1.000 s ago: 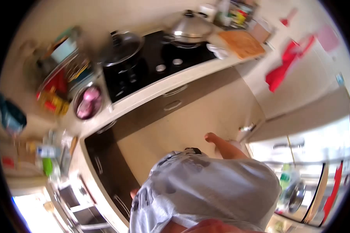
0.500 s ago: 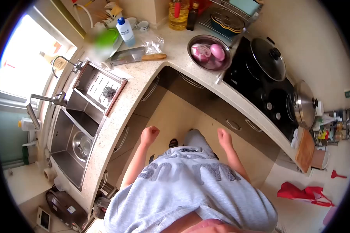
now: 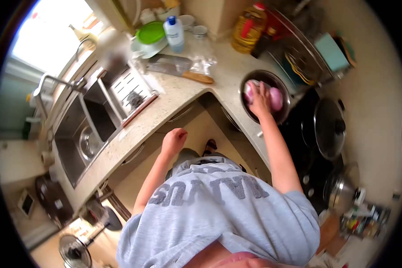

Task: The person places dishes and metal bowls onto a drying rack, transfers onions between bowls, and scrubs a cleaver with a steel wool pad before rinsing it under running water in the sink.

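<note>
My right hand (image 3: pixel 260 103) reaches into a steel bowl (image 3: pixel 247 111) on the counter, its fingers curled over a peeled red onion (image 3: pixel 248 91) with pink and white layers. That onion is partly hidden beneath the fingers. Beside it in the bowl lies a second, smooth pink onion (image 3: pixel 276 99). My left hand (image 3: pixel 174 141) is closed in a loose fist in front of my body, just off the counter edge. Nothing shows in it.
A cleaver (image 3: pixel 176 69) with a wooden handle lies left of the bowl, by a clear plastic bag (image 3: pixel 204 61). A steel sink (image 3: pixel 103 109) is at left. An oil bottle (image 3: pixel 247 33) stands behind the bowl; the black stove (image 3: pixel 299 129) with a lidded pan (image 3: pixel 329 127) adjoins it.
My right hand has gone from a fist near my body forward into the bowl and onto the onion. I have stepped closer to the counter. My left hand stays closed.
</note>
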The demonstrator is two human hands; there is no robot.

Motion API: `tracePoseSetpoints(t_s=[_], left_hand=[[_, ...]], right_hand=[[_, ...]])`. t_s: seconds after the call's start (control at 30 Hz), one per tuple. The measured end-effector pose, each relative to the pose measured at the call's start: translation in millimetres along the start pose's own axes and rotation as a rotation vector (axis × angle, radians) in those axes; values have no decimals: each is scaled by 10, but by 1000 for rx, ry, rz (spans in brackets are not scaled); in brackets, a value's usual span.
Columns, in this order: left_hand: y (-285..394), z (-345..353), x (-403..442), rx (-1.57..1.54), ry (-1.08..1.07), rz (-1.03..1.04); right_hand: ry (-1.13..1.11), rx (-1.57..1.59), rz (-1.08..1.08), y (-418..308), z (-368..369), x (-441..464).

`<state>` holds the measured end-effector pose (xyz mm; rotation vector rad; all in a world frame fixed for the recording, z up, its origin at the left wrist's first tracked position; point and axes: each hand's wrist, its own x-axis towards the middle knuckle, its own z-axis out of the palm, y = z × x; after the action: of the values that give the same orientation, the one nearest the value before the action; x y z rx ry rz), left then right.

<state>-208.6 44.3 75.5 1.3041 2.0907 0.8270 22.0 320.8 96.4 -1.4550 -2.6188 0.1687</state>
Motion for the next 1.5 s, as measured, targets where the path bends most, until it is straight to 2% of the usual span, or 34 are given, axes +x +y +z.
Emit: tracePoseSetpoints(t_s=[0.07, 0.13, 0.27, 0.33, 0.4, 0.5, 0.6, 0.67, 0.7, 0.73, 0.8, 0.87, 0.97, 1.0, 1.03, 1.1, 1.27, 1.3, 1.37, 1.43, 1.47, 1.5], left_hand=[[-62, 31, 2, -19, 36, 76], [-20, 3, -33, -22, 51, 28], [-168, 37, 21, -11, 71, -29], [-137, -13, 73, 4, 24, -49], [-125, -49, 152, 12, 26, -4], [-113, -79, 251, -7, 31, 36], [-132, -94, 328, -19, 24, 88], [-79, -152, 332, -6, 15, 87], [-103, -152, 354, -8, 16, 103], [-115, -173, 362, 4, 18, 103], [-92, -229, 403, 22, 11, 120], [-24, -339, 416, 63, -21, 95], [127, -473, 449, -1, -87, 1], [76, -424, 474, -43, -54, 75], [121, -435, 526, -80, -96, 54], [253, -388, 682, -139, -157, 97], [1111, -138, 1221, -177, -314, 405], [1291, 11, 1336, -78, -304, 525], [1558, 366, 1591, -76, -381, 665], [1763, 703, 1866, 0, -387, 728], [1794, 877, 2042, -8, -477, 726], [1877, 923, 2164, 122, -489, 833]], right_hand=[[-13, -13, 22, -68, -24, 44], [26, -56, 17, -69, 12, 60], [52, 290, -44, -74, -143, 176], [130, 452, 5, 75, 43, 207], [119, 592, 117, 47, 33, 173], [186, 343, 135, 207, 134, 168], [144, 327, 279, 323, 164, 185], [18, 254, 374, 201, -68, 183], [-36, 374, 425, 218, -52, 183], [-124, 347, 526, -77, -326, 144], [-153, 272, 641, -136, -313, 151], [59, 15, 327, 116, -84, 85], [223, 80, 269, -31, -140, -99], [220, 132, 282, -116, -223, -117], [229, 141, 308, -124, -184, -161], [94, 334, 398, -155, -304, -221], [64, 445, 433, -123, -379, -420], [47, 473, 456, -106, -369, -447], [78, 506, 463, -127, -347, -485], [99, 517, 462, -117, -323, -513], [77, 503, 478, -102, -340, -516], [55, 491, 494, -85, -369, -528]])
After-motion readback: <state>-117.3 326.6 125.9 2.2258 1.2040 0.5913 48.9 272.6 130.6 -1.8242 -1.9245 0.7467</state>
